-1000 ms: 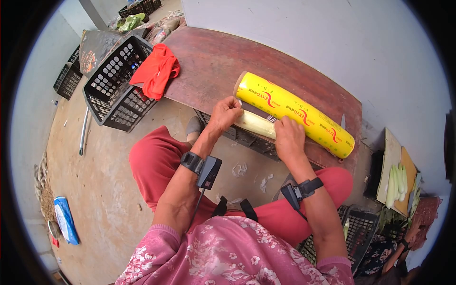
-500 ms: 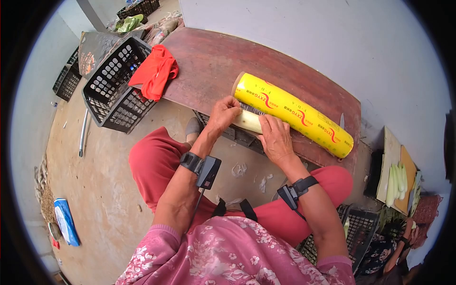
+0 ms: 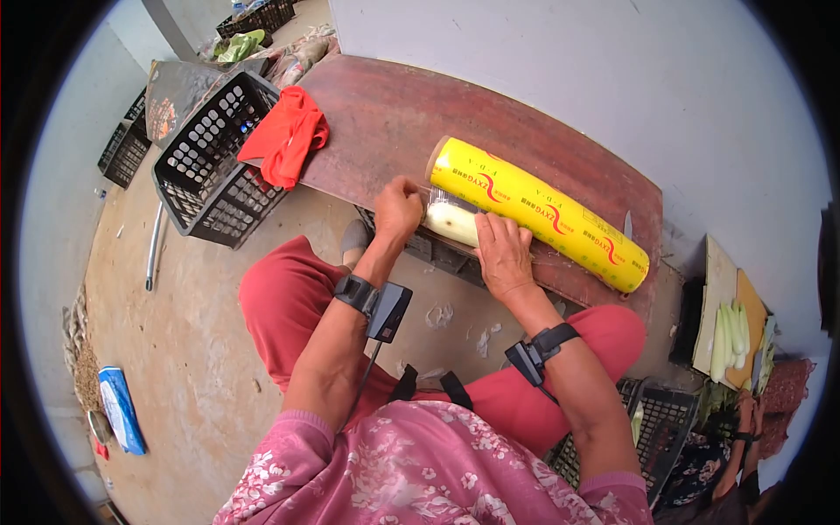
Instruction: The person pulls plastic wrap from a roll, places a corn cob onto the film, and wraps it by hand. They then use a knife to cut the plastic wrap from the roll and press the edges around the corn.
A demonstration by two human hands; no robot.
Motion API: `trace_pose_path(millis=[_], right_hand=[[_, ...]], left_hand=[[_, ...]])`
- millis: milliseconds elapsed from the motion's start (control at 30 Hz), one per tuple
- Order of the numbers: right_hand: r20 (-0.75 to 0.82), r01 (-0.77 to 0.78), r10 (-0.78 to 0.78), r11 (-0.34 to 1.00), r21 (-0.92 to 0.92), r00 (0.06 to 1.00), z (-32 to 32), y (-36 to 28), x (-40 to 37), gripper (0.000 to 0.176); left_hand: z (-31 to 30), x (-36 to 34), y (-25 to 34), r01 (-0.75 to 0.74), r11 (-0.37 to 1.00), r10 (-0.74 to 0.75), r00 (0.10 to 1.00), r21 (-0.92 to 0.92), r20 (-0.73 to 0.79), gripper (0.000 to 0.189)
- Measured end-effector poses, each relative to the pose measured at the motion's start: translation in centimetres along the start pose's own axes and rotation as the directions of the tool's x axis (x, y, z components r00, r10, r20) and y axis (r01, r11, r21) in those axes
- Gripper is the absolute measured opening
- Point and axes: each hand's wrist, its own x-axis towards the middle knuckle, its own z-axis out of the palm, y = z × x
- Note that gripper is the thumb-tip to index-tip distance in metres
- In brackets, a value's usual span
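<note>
A pale, long vegetable (image 3: 451, 223) lies at the near edge of the dark red tabletop (image 3: 376, 105), in front of a big yellow roll of cling film (image 3: 542, 213). Clear film (image 3: 448, 198) stretches between the roll and the vegetable. My left hand (image 3: 398, 210) is just off the vegetable's left end, fingers pinched at the film's edge; the film between the fingertips is hard to see. With bent fingers, my right hand (image 3: 506, 255) grips the vegetable's right end and covers it.
A knife (image 3: 629, 224) lies behind the roll's right end. A red cloth (image 3: 293, 136) hangs over a black crate (image 3: 206, 162) at left. Pale green vegetables (image 3: 731, 337) lean at right, near another person's hands (image 3: 751, 418). A blue packet (image 3: 121, 409) is on the floor.
My left hand has moved left, away from the vegetable's end, and more of the vegetable and film now shows. My right hand has stayed nearly in place.
</note>
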Motion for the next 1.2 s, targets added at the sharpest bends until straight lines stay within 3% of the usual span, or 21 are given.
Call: trace_pose_path(millis=[100,200,267,333,533,633,700,800,1000,1200], right_hand=[[0.003,-0.01,0.01,1.0,0.021,1.0,-0.1,0.0,0.1,0.061],[0.011,-0.019,0.019,1.0,0.021,1.0,-0.3,-0.2,0.1,0.058],[-0.053,0.003,-0.003,1.0,-0.007,0.999,0.1,-0.1,0.2,0.046],[-0.09,0.01,-0.012,1.0,-0.019,0.996,0.1,-0.1,0.3,0.04],[-0.095,0.004,-0.004,1.0,0.004,0.995,0.1,-0.1,0.2,0.04],[-0.052,-0.008,0.009,1.0,0.005,0.999,0.4,0.0,0.0,0.046],[0.017,-0.032,0.032,0.999,0.016,0.999,0.3,0.1,0.0,0.058],[-0.013,-0.008,0.009,1.0,0.017,1.0,0.3,0.3,0.0,0.059],[0.021,-0.04,0.042,0.993,-0.113,0.999,0.2,-0.1,0.1,0.057],[0.068,-0.185,0.205,0.956,-0.23,0.976,-1.1,-0.8,0.1,0.05]], left_hand=[[0.1,-0.3,-0.8,-0.227,0.973,0.199,0.924,-0.05,-0.326,0.015],[-1.8,-3.8,3.7,-0.481,0.857,0.423,0.862,-0.186,-0.282,0.012],[-1.2,-4.8,3.7,-0.642,0.759,0.636,0.766,-0.107,-0.088,0.016],[-1.2,-5.8,4.1,-0.788,0.615,0.772,0.608,0.024,0.185,0.022],[-0.9,-5.4,2.9,-0.856,0.511,0.822,0.512,0.074,0.248,0.044],[-1.6,-5.1,2.3,-0.77,0.624,0.699,0.627,0.135,0.345,0.055],[-1.5,-4.5,2.0,-0.776,0.61,0.692,0.62,0.159,0.37,0.06],[-1.5,-3.9,1.8,-0.764,0.62,0.662,0.631,0.178,0.404,0.063],[-2.1,-3.0,2.6,-0.766,0.596,0.614,0.627,0.241,0.479,0.062],[-1.7,-1.7,2.3,-0.736,0.6,0.532,0.659,0.312,0.532,0.06]])
